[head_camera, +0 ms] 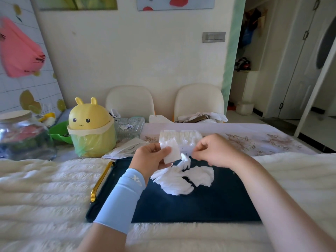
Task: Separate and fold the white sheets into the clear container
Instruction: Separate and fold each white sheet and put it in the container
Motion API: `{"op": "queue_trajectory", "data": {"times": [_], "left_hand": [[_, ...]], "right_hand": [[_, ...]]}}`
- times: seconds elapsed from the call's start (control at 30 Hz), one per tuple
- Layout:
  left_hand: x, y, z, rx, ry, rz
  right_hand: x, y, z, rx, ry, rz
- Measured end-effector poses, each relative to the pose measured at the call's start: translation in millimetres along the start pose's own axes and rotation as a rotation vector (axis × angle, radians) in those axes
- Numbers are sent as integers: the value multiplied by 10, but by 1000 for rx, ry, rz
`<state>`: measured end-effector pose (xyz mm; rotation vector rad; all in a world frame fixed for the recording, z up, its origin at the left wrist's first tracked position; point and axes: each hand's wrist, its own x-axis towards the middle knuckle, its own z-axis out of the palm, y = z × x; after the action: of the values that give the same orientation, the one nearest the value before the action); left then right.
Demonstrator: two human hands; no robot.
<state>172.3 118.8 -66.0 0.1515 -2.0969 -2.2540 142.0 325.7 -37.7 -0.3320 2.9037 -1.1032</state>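
My left hand (151,157) pinches a small white sheet (171,152) and holds it up above the dark blue tray (209,202). My right hand (212,151) is curled just to the right of that sheet; whether its fingertips pinch anything is hidden. Under both hands a loose pile of white sheets (181,177) lies on the tray. Behind the hands stands the clear container (181,138) with white sheets stacked inside it.
A yellow rabbit-shaped bin (91,128) stands at the back left, beside a glass jar (23,135) and a green bowl (60,131). A clear glass dish (129,127) sits behind. A gold handle (101,179) edges the tray. White fluffy cloth (45,188) covers the near table.
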Motion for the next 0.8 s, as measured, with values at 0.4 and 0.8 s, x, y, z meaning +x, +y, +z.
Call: {"op": "queue_trajectory", "data": {"times": [0.4,0.8], "left_hand": [[-71,-4,28,89,24,16],[-84,11,98,-155,-87,-98]], "right_hand": [[-20,57,148,-266,-253,60],[-168,-304,-84,521,-125,-77]]}}
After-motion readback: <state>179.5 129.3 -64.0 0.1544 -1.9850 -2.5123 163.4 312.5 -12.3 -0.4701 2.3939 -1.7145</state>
